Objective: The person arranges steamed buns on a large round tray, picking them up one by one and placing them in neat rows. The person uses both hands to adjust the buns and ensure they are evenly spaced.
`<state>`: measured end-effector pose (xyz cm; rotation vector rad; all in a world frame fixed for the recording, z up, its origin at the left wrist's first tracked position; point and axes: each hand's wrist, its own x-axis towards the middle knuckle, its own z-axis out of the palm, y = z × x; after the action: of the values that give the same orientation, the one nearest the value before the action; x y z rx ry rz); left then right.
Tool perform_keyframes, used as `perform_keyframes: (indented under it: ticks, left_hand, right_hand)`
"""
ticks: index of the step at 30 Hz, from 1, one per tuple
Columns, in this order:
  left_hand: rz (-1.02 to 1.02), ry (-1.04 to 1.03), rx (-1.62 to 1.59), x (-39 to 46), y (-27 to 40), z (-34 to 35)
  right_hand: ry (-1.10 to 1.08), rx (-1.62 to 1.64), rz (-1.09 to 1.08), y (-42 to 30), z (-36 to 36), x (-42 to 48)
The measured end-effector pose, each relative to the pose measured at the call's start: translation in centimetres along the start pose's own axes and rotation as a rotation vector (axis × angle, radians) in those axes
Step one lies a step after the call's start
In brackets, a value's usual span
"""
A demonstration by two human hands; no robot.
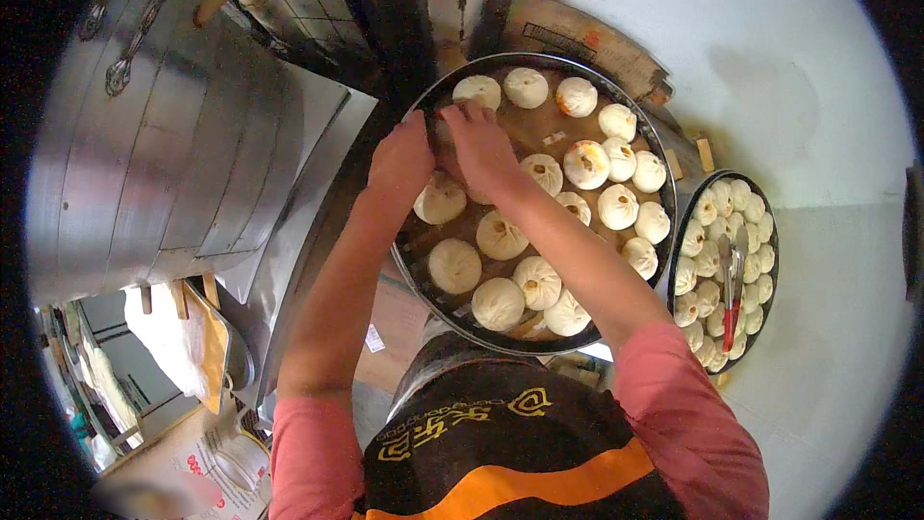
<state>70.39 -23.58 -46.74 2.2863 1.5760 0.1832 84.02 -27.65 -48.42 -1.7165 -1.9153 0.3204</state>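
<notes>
Before me is a large round tray [530, 141] with a dark rim and a brown base. Several pleated steamed buns [455, 266] are spread over it, and a few carry orange stains. My left hand [406, 155] is at the tray's upper left edge, its fingers pointing towards the rim. Close beside it, my right hand [478, 148] reaches over the tray with bent fingers, just below a bun [478, 92]. Both hands' fingertips are partly hidden, and the gap between them is dark and blurred. Whether either holds a bun cannot be made out.
A smaller round tray [678, 245] of buns stands at right, with red-handled metal tongs [733, 289] lying across it. Behind the large tray leans a cardboard piece [577, 36]. A big metal cylinder [173, 159] fills the left. Below it are a white plastic bag [166, 339] and a cardboard box [209, 440].
</notes>
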Motion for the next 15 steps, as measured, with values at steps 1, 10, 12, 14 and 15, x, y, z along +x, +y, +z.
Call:
perform_keyframes:
  ticks: [1, 10, 12, 14, 15]
  left_hand:
    - [-0.015, -0.043, 0.039, 0.5, 0.3, 0.2]
    - [-0.017, -0.180, -0.396, 3.1, 0.2, 0.9]
    - [-0.091, -0.272, -0.505, 2.3, 2.7, -1.7]
    - [0.044, -0.221, -0.491, 2.5, 2.9, -1.6]
    - [0.197, -0.115, -0.463, 3.1, 1.6, 0.1]
  right_hand:
    - [0.033, 0.003, 0.033, 0.0, -0.6, -0.3]
    - [0.108, 0.412, 0.137, 3.9, -2.3, -1.6]
    - [0.125, 0.510, 0.174, 4.8, -2.1, -1.7]
    - [0.155, 0.532, 0.177, 5.2, -2.0, -1.7]
    - [0.167, 0.513, 0.156, 4.5, -2.0, -1.4]
